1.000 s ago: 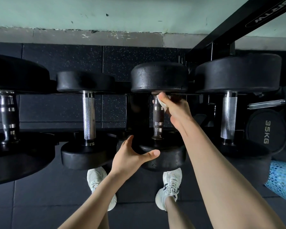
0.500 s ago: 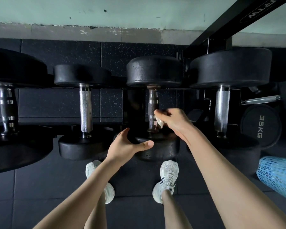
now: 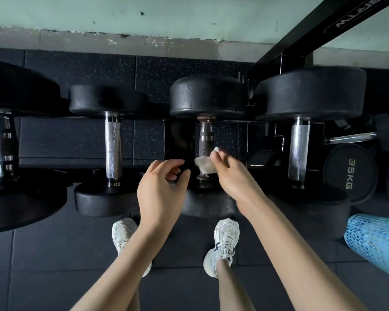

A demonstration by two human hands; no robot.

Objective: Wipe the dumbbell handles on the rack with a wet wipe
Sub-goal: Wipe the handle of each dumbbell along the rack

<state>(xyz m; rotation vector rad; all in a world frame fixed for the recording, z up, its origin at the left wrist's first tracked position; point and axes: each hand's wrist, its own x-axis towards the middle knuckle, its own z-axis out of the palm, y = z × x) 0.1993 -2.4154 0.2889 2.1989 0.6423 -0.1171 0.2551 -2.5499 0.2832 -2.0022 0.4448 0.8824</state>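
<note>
In the middle of the frame the right hand [image 3: 231,178] pinches a crumpled wet wipe [image 3: 203,164] at the low end of the dark dumbbell handle [image 3: 205,140], third from the left in the row. The left hand [image 3: 160,189] hangs just beside it with fingers loosely curled, its grip holding nothing. White sneakers [image 3: 226,241] stand on the floor [image 3: 54,265] below.

A gym — dumbbells [image 3: 207,140] racked in a row, rubber floor tiles [image 3: 54,277], a 35KG weight [image 3: 350,171].

Pale green wall [image 3: 76,10], grey skirting [image 3: 99,42], black speckled rubber floor [image 3: 54,277].
</note>
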